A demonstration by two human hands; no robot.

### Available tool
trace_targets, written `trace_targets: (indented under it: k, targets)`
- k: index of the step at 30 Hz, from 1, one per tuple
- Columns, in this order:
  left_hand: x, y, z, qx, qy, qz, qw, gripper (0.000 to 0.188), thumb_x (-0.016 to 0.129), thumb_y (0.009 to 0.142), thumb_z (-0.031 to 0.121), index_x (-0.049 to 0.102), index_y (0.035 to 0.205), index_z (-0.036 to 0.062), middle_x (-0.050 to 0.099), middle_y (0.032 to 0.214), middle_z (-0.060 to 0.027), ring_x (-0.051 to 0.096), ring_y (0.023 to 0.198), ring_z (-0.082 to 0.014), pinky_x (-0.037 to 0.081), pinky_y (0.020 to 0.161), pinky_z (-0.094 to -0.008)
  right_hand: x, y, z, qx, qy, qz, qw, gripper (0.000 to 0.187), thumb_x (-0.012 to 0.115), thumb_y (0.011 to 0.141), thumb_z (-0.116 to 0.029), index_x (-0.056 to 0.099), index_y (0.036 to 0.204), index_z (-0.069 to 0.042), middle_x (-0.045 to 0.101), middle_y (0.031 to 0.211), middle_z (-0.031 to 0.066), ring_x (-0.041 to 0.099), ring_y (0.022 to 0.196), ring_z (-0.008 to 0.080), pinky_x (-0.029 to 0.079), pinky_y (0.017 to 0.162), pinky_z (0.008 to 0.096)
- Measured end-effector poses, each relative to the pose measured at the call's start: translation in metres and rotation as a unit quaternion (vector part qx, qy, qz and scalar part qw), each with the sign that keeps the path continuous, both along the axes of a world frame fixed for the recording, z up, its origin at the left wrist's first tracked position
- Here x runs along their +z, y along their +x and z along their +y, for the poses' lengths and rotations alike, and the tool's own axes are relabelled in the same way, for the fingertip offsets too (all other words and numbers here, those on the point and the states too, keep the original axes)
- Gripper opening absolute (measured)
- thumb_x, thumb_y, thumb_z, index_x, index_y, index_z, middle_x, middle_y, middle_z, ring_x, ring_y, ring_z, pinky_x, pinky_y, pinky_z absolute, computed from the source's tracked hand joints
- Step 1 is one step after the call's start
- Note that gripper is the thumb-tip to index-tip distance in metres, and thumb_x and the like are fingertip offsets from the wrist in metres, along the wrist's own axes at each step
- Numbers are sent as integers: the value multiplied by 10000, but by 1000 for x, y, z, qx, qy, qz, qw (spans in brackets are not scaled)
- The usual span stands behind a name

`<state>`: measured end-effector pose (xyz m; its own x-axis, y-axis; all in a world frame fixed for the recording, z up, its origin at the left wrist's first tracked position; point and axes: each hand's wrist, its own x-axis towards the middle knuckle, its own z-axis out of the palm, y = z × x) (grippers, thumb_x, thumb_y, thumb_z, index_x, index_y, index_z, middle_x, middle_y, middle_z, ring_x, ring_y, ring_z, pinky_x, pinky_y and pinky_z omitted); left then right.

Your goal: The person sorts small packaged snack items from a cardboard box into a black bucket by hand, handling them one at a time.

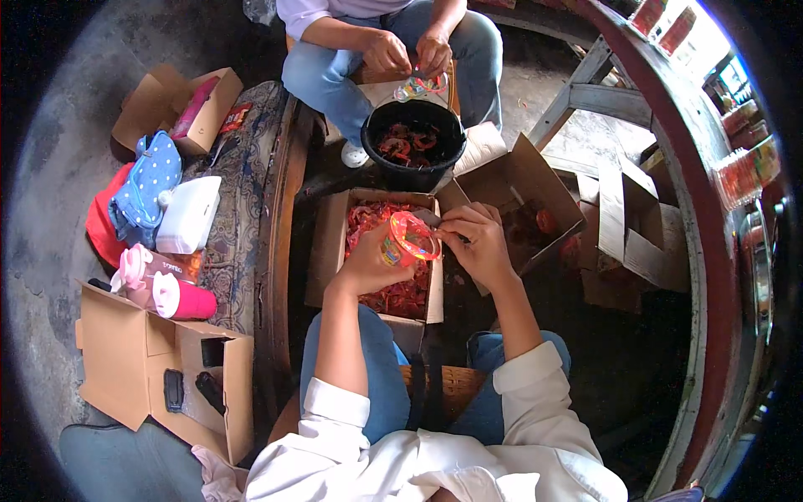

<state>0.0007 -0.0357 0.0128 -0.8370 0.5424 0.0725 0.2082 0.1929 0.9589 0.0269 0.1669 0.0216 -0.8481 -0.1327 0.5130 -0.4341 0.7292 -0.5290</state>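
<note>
My left hand (370, 261) is wrapped round a clear plastic cup (410, 238) with a red rim and coloured print, its mouth tilted up. Pinched in the fingers of my right hand (478, 241) is a small dark flat blade (427, 217), held at the cup's rim. Just below both hands sits an open cardboard box (435, 293) filled with red plastic scraps (372, 219). Across from me, a co-worker's two hands (410, 54) hold a similar printed plastic cup (418, 87) over a black bucket (416, 177) with red scraps inside.
Open cardboard boxes (523, 180) stand to the right, one with a few red pieces. A red-edged table (669, 100) bearing stacked cups (747, 176) curves along the right. On the left are a patterned bench (238, 226), pink tumblers (186, 299), a polka-dot bag (149, 180) and an open box (125, 356).
</note>
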Motion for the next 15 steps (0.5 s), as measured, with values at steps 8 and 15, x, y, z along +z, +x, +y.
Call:
trace_targets:
  k: [8,15]
  targets:
    - [-9,-2,3,-23,-8,-6,1000,533,702,614,156,511,1100,49,589,1027,-86,558,968,-180,418,872,-318,4,0,4,-2,-10,-20,1000,88,678,709,-159,675,757,-85,636,839,29,583,837,215,400,802,372]
    - [-4,-2,8,14,-45,43,998,630,724,588,147,425,1136,68,529,1121,-126,515,1074,-272,399,916,-348,0,-1,3,6,-43,-48,998,156,703,675,-192,677,785,-84,631,830,39,582,852,240,399,802,389]
